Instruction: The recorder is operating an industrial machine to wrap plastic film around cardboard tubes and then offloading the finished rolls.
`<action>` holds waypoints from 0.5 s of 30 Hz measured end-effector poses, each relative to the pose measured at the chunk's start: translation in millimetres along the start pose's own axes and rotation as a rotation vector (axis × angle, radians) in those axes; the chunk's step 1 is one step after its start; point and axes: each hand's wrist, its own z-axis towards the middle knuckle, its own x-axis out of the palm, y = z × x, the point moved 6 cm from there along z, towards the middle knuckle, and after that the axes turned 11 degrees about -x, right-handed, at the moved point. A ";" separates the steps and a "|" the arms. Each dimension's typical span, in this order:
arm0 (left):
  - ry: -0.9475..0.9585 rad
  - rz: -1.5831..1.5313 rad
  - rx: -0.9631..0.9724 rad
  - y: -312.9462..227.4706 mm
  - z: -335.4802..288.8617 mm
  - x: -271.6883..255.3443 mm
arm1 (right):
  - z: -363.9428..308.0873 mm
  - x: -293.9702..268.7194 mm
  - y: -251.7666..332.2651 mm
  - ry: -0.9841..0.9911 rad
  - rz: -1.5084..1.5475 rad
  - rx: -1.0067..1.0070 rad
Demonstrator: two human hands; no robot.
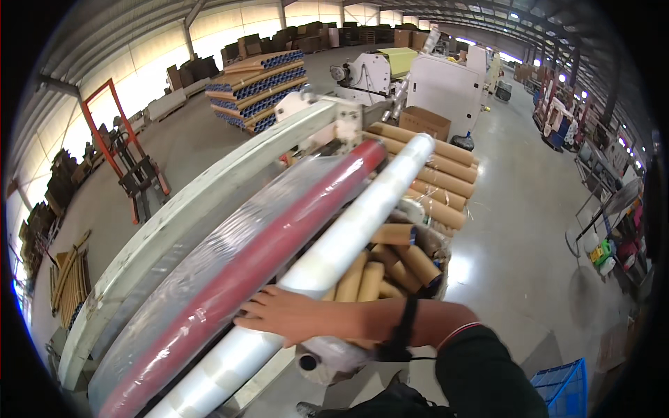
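Note:
My right hand (289, 315) lies palm down across a long white wrapped roll (324, 261). Its fingers are spread over the roll's top and reach toward the red roll beside it. A dark red roll (258, 268) in shiny clear film runs parallel, just left of the white one. Left of that lies another long roll wrapped in clear film (216, 240). All of them slant from lower left to upper right alongside a pale machine beam (202, 188). My left hand is not in view.
Short brown cardboard tubes (369, 279) fill a bin under the rolls, with longer tubes (446, 182) stacked beyond. An orange lift truck (132, 160) stands left, a tube stack (258, 90) farther back. A blue crate (561, 390) sits lower right, a white machine (442, 90) ahead.

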 end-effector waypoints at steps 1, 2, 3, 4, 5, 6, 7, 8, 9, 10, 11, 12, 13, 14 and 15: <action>0.053 0.002 -0.007 6.4 -20.7 36.6 | -18.8 -0.8 -13.1 0.037 -0.009 0.029; 0.086 0.005 -0.008 10.9 -39.6 66.9 | -33.2 -3.8 -22.9 0.023 -0.010 0.036; 0.122 0.005 -0.012 15.3 -57.8 94.9 | -47.1 -8.4 -31.2 0.004 -0.050 0.031; 0.151 0.002 -0.015 20.2 -76.5 122.7 | -66.6 -15.6 -45.0 -0.014 -0.100 0.025; 0.185 0.006 -0.015 24.9 -92.0 148.9 | -92.8 -19.7 -64.7 -0.023 -0.110 0.031; 0.225 0.009 -0.029 32.4 -109.9 177.5 | -128.4 -23.0 -90.9 -0.077 -0.114 0.087; 0.253 0.015 -0.034 37.4 -126.9 203.1 | -162.7 -27.3 -114.9 -0.134 -0.115 0.133; 0.276 0.017 -0.043 41.4 -144.2 226.9 | -200.4 -36.6 -142.1 -0.139 -0.117 0.195; 0.294 0.013 -0.046 45.8 -157.1 247.9 | -239.5 -51.2 -171.0 -0.146 -0.122 0.255; 0.307 0.018 -0.053 50.5 -169.7 265.9 | -280.0 -62.7 -196.7 -0.105 -0.180 0.326; 0.309 0.016 -0.051 55.1 -177.7 280.8 | -315.4 -71.3 -223.6 -0.069 -0.236 0.399; 0.317 0.016 -0.053 57.3 -188.4 293.6 | -348.6 -81.7 -247.5 -0.052 -0.299 0.495; 0.318 0.021 -0.042 59.0 -196.8 308.0 | -377.9 -90.4 -271.2 -0.034 -0.359 0.590; 0.331 0.016 -0.059 73.7 -202.1 327.6 | -409.2 -91.3 -293.0 -0.020 -0.420 0.629; 0.333 0.015 -0.066 82.7 -209.4 344.5 | -437.4 -97.0 -314.7 -0.014 -0.484 0.659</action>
